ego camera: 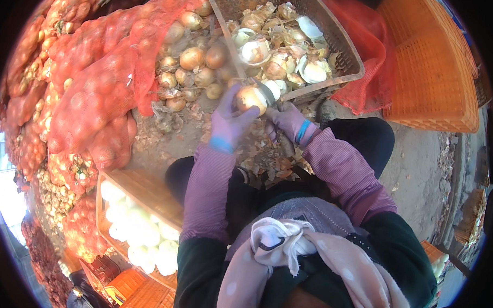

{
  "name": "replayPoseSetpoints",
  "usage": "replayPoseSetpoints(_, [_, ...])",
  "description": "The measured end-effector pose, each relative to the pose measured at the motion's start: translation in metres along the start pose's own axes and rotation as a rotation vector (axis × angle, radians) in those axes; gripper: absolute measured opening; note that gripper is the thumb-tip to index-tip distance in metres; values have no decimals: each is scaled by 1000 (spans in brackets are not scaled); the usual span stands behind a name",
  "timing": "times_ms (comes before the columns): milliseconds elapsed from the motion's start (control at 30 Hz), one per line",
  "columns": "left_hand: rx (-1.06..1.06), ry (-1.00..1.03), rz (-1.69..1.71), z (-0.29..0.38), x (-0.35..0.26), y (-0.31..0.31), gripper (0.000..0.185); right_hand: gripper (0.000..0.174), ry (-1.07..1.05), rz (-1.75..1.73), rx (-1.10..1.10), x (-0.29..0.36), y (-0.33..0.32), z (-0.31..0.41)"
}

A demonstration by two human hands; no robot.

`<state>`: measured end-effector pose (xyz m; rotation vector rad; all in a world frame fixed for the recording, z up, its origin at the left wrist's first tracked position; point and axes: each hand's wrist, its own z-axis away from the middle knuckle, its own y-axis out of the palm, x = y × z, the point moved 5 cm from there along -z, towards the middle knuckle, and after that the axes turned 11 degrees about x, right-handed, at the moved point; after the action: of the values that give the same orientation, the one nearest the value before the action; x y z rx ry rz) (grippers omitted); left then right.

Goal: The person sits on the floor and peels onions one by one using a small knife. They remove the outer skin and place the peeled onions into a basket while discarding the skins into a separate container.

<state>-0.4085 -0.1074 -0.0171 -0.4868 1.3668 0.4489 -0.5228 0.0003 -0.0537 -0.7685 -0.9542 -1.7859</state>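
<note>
In my gloved left hand (233, 118) I hold a yellow onion (250, 100), fingers around its left side and underneath. A dark knife blade (266, 92) lies against the onion's right side, where white flesh shows. My gloved right hand (288, 122) is closed around the knife, whose handle is mostly hidden by the fingers. Just beyond the blade, a pale piece of onion (273, 88) shows beside the crate rim. The crate (345, 79) ahead holds onion skins (262, 21) and cut white onion pieces (313, 72).
Loose unpeeled onions (192, 58) lie ahead on the left, spilling from a red mesh sack (94, 106). An orange crate (132, 251) of peeled onions stands by my left side. Stacked orange baskets (430, 66) rise at right. Scraps (271, 161) litter the floor. Another person (86, 302) is at lower left.
</note>
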Motion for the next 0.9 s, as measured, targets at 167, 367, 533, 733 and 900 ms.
replayPoseSetpoints(167, [-164, -102, 262, 12, 8, -4, 66, 28, -19, 23, -126, -5, 23, 3])
replayPoseSetpoints(367, [-173, 81, 772, 8, 5, -6, 49, 36, 158, 675, -265, 19, -8, 4])
replayPoseSetpoints(533, [-25, 99, 914, 3, 5, -5, 46, 31, 24, 121, -307, 20, -27, 28])
replayPoseSetpoints(733, [59, 73, 461, -11, 6, 30, 58, 42, -244, -386, -26, 23, 5, 34])
replayPoseSetpoints(900, [-48, 158, -194, -7, -3, 26, 60, 38, -189, -164, -146, 26, -5, 20])
